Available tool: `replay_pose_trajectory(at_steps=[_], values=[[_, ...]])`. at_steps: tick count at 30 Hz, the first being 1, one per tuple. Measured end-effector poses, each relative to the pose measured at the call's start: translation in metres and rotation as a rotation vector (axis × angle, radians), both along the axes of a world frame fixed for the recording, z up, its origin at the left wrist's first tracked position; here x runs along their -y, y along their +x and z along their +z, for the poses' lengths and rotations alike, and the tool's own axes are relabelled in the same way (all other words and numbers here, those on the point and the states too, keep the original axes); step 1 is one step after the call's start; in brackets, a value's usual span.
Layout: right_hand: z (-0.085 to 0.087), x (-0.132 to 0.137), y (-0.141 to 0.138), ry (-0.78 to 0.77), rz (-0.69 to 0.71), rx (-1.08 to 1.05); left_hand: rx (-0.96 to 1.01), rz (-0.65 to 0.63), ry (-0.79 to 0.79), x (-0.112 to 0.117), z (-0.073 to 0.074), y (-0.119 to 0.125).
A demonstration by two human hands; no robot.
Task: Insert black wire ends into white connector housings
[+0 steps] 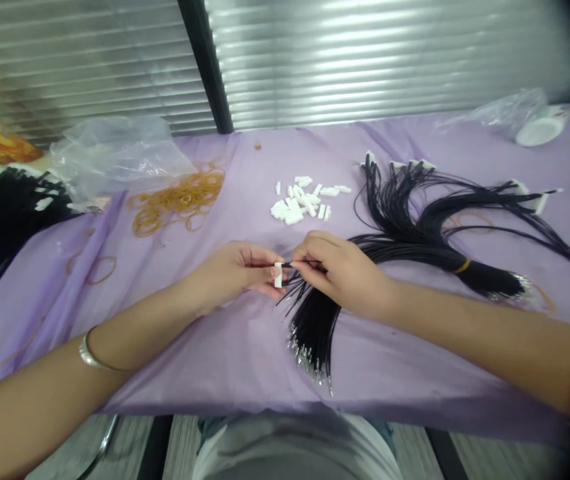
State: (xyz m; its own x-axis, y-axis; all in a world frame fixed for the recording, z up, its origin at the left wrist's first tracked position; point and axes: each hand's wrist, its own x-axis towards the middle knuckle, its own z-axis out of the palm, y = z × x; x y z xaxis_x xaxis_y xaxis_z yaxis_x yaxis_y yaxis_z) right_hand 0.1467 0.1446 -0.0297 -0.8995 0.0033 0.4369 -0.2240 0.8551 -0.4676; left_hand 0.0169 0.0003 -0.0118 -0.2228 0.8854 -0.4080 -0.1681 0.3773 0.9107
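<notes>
Between the fingertips of my left hand [249, 269] is a small white plastic connector housing [278, 275], held upright. My right hand [337, 270] pinches a thin black wire [287, 265], its end at the housing's upper part; whether it is inside cannot be made out. Under my right hand fans a bundle of black wires [315, 327] with bare silvery tips toward the table's front. Beyond my hands lies a loose pile of white connector housings [305, 200].
Yellow rubber bands [179, 200] lie left of the pile, beside a clear plastic bag [115, 157]. More black wires [415, 220] spread to the right, one bunch banded. A dark heap of wires [9, 220] sits far left. Purple cloth [245, 360] covers the table.
</notes>
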Motion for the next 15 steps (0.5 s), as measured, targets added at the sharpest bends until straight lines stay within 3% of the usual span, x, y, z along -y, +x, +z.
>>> replay_pose_trajectory(at_steps=[9, 15], values=[[-0.0017, -0.0042, 0.0003, -0.023, -0.011, -0.063, -0.011, 0.022, 0.005, -0.0005, -0.0012, 0.0021], [0.0001, -0.0037, 0.0041, 0.024, 0.064, -0.061, -0.057, -0.016, 0.017, -0.001, -0.0003, 0.0028]])
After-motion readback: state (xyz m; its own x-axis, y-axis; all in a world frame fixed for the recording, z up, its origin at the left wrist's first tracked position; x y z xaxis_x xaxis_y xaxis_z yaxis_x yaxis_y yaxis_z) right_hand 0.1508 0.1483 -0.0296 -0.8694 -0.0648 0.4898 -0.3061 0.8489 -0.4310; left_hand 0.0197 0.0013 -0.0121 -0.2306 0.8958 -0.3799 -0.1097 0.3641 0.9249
